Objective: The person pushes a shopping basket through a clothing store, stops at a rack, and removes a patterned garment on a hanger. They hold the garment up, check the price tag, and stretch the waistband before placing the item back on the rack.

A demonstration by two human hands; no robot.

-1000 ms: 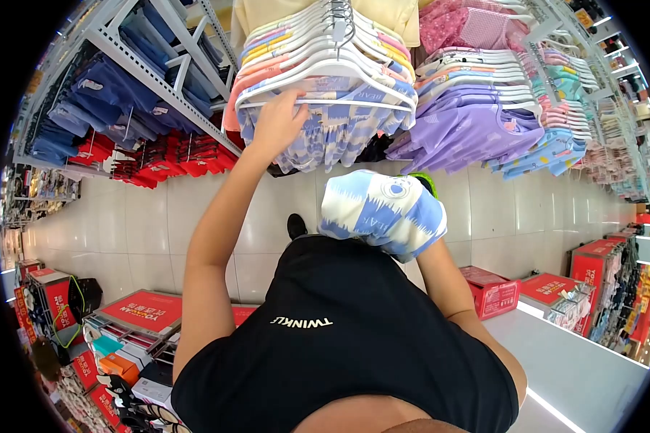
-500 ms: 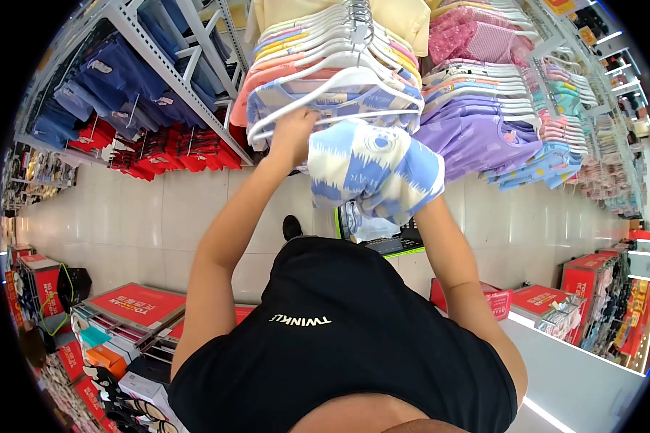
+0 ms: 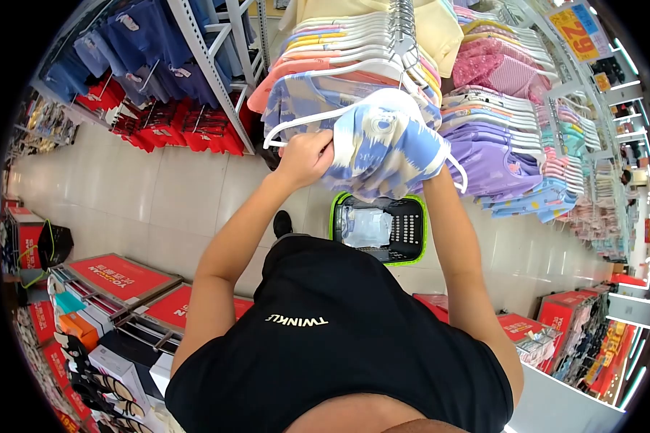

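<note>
A blue-and-white patterned shirt (image 3: 383, 151) is bunched in front of me, partly over a white hanger (image 3: 296, 123). My left hand (image 3: 307, 159) is closed on the shirt's left edge, just below one end of the hanger. The right forearm (image 3: 448, 224) runs up under the shirt's right side, and the fabric hides that hand and its fingers. Right behind hangs another blue-and-white garment (image 3: 289, 94) on the rack.
Hangers with pastel shirts (image 3: 339, 43) fill the rack ahead; purple shirts (image 3: 495, 155) hang on the right. On the floor below stands a black basket (image 3: 408, 249) with a green rim, folded clothing (image 3: 368, 227) inside. Red-topped display stands (image 3: 123, 278) are behind me.
My left hand has come down off the hanger bar to the shirt's edge. Shirt and hanger have shifted right and now overlap. The view has turned, showing the whole basket.
</note>
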